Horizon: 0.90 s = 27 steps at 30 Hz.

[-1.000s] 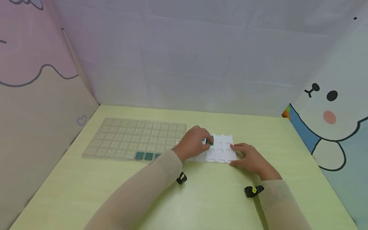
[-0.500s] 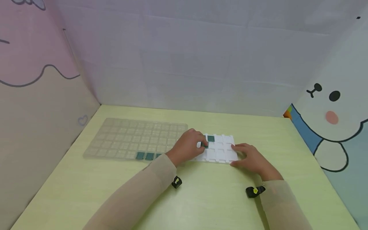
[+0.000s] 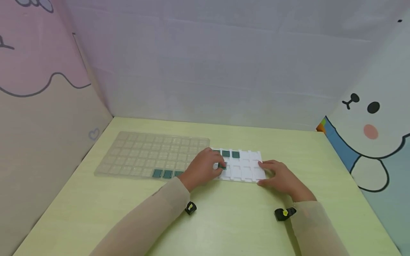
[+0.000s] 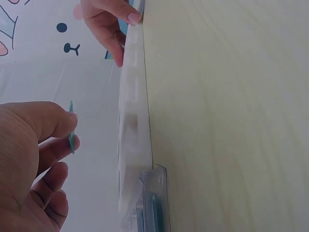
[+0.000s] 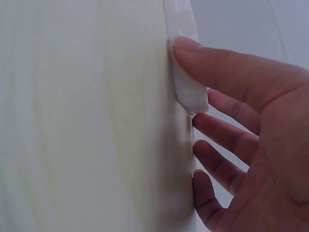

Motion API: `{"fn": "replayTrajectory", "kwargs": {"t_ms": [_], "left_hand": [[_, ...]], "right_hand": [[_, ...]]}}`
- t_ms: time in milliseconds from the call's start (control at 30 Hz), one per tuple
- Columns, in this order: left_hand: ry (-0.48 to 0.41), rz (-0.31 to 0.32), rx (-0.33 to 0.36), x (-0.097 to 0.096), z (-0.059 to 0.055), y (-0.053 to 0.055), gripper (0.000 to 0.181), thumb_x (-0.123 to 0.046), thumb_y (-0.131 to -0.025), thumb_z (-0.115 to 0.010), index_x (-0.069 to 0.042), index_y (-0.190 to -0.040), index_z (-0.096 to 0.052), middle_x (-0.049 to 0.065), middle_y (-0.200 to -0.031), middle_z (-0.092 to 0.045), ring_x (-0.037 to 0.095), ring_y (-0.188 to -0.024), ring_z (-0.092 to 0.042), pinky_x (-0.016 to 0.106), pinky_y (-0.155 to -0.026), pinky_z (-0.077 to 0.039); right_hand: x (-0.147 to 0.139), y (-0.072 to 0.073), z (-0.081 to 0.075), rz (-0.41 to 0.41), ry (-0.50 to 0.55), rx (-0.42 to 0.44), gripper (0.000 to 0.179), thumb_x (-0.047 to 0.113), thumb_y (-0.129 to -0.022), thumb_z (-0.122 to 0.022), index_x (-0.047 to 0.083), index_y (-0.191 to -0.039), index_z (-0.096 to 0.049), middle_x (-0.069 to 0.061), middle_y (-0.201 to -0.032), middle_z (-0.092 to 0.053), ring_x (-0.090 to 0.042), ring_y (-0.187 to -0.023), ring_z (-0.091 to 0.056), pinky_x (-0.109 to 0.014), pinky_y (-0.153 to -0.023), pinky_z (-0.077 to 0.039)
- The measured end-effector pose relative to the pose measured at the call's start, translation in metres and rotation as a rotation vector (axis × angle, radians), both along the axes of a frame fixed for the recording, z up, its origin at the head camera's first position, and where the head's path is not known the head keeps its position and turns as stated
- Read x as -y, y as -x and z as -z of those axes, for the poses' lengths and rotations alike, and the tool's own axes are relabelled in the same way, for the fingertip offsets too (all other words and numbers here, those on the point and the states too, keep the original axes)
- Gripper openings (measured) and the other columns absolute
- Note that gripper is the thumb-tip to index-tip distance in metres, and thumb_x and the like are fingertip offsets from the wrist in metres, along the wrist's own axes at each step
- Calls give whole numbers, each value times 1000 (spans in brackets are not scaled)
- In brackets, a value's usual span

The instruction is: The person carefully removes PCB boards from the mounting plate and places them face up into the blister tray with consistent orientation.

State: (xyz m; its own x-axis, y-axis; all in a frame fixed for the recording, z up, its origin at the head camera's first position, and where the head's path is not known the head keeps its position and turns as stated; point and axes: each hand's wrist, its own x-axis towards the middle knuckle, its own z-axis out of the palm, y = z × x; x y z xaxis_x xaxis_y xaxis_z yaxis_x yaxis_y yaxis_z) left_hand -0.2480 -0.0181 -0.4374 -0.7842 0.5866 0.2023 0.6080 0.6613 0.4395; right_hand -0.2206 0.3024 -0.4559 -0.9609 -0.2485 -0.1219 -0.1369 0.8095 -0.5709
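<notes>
My left hand [image 3: 203,168] pinches a thin green square chip [image 4: 72,139] between thumb and index finger. In the left wrist view this chip stands edge-on, apart from the white compartment tray [image 3: 246,174]. Its other fingers curl loosely underneath. Several green chips [image 3: 235,154] lie in the tray's back row, the leftmost partly covered by the left hand. My right hand [image 3: 278,176] holds the tray's right end, thumb at the near corner and fingers along the side. In the right wrist view the thumb presses on the tray's white edge [image 5: 187,87].
A large clear plastic tray [image 3: 150,151] with many compartments lies to the left, meeting the white tray. More green chips [image 3: 157,173] sit in its front row, partly behind the left arm. Printed fabric walls [image 3: 205,71] bound the table [image 3: 230,220] at the back and sides.
My left hand has moved left and slightly toward me over the white tray, with a chip in its fingers. Chips in the back row that it covered now show. The right hand stays put.
</notes>
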Motion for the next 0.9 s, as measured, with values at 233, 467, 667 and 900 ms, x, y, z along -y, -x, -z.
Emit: {"fn": "replayTrajectory", "kwargs": {"t_ms": [233,467,667,900], "left_hand": [[-15,-20,-4,16,3,-2,14,-14,-93,-75,-23,-101,-81,-13,-107,-71,14,-104,-55,31,-96,-47],[-33,-46,16,32,2,-4,15,-11,-93,-74,-23,-100,-81,-11,-111,-71,16,-107,-55,33,-98,-47],[-57,-59,-2,44,2,-4,14,-11,-91,-76,-22,-98,-80,-11,-110,-71,16,-106,-55,34,-97,-47],[-30,-71,-31,53,3,-3,12,-10,-90,-77,-20,-96,-80,-9,-108,-72,17,-104,-57,35,-97,-47]], "right_hand": [[0,1,0,0,0,3,77,32,-85,-87,6,-150,-54,-25,-151,-45,-50,-143,-34,-65,-114,-28],[0,0,-2,-1,-1,7,78,32,-85,-87,6,-150,-53,-25,-152,-45,-50,-143,-33,-66,-114,-28],[0,1,-2,8,0,10,78,31,-84,-87,6,-150,-53,-25,-152,-44,-49,-143,-33,-65,-115,-27],[0,1,-1,-1,1,7,78,32,-84,-87,6,-150,-53,-25,-152,-45,-50,-143,-34,-65,-114,-29]]}}
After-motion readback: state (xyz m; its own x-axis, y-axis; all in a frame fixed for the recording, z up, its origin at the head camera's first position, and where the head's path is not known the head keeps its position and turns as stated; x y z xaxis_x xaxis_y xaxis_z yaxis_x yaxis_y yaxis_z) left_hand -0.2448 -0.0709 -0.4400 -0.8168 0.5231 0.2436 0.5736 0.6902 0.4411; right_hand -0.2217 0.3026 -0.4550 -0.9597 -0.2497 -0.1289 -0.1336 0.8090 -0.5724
